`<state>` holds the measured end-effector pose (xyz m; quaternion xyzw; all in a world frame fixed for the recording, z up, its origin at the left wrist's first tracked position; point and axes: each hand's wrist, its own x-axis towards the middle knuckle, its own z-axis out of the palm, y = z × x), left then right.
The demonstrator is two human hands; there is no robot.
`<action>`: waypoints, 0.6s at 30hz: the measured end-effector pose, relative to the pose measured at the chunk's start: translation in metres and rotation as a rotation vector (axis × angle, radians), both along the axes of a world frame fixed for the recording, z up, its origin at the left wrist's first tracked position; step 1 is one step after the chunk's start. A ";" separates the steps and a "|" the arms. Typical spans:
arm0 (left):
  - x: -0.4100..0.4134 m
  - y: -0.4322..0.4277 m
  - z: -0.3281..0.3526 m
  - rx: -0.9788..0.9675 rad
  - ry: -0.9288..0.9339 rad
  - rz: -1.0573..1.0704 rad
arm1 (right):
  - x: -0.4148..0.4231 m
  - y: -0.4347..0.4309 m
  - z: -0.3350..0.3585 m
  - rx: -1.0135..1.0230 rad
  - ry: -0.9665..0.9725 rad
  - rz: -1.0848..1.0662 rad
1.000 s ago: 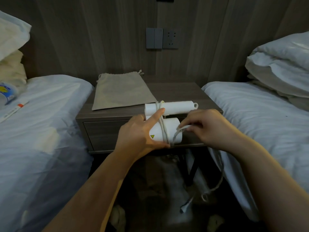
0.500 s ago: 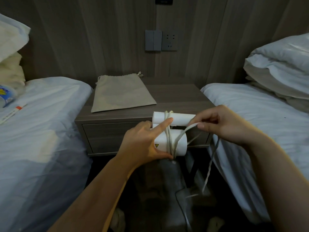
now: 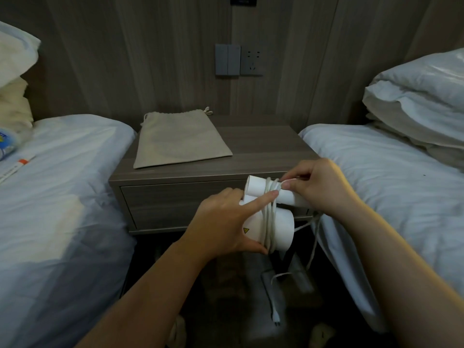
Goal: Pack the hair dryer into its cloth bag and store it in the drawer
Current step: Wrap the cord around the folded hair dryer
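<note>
I see white beds (image 3: 57,197) at frame left and right, stacked pillows (image 3: 416,101) upper right, and a grey wall socket (image 3: 251,60) top centre.

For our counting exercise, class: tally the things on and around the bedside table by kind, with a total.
Hair dryer: 1
Cloth bag: 1
Bedside table: 1
Beds: 2
Switch panel: 1
Wall socket: 1
Hands: 2
Total: 9

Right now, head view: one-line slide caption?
Left hand steadies the folded white hair dryer while the right hand winds its cord; cloth bag waits on the nightstand.
</note>
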<state>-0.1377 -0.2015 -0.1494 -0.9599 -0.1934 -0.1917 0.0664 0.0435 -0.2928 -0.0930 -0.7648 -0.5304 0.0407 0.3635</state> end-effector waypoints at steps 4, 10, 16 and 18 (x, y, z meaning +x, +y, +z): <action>0.002 -0.002 -0.003 0.005 0.012 -0.014 | 0.001 0.001 -0.005 -0.015 0.109 0.046; 0.003 -0.003 -0.003 0.024 0.009 -0.021 | 0.000 0.005 -0.010 0.034 0.158 0.001; 0.003 -0.003 -0.003 -0.036 0.074 -0.041 | 0.000 0.008 -0.015 0.065 0.129 -0.105; 0.002 -0.004 -0.002 -0.068 0.083 -0.035 | 0.001 0.006 -0.014 0.065 0.077 -0.179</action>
